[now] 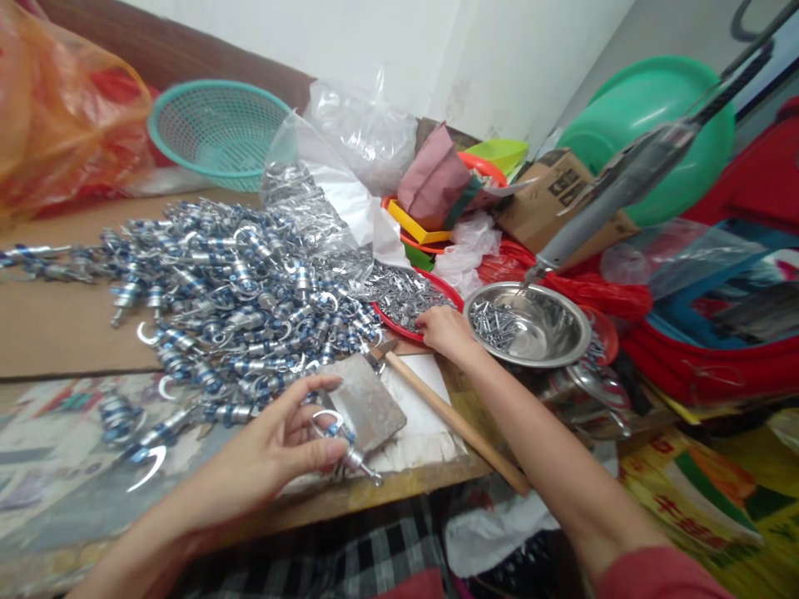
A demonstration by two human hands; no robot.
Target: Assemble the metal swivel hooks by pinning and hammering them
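Note:
My left hand point(284, 445) holds a blue-and-silver metal hook fitting point(340, 441) just above a small grey metal block point(365, 403) near the table's front edge. My right hand point(444, 330) reaches to the rim of a red tray point(450, 293) heaped with small silver parts point(405, 298), fingers curled down onto them. I cannot tell whether it grips any. A big pile of the same hook fittings point(230, 299) covers the table left of both hands.
A wooden-handled hammer point(455, 420) lies between my arms. A steel bowl point(537, 329) with screws sits right of the tray, a hanging power screwdriver point(624, 183) above it. Plastic bags, a teal basket point(218, 129), a green basin point(649, 108) and boxes crowd the back.

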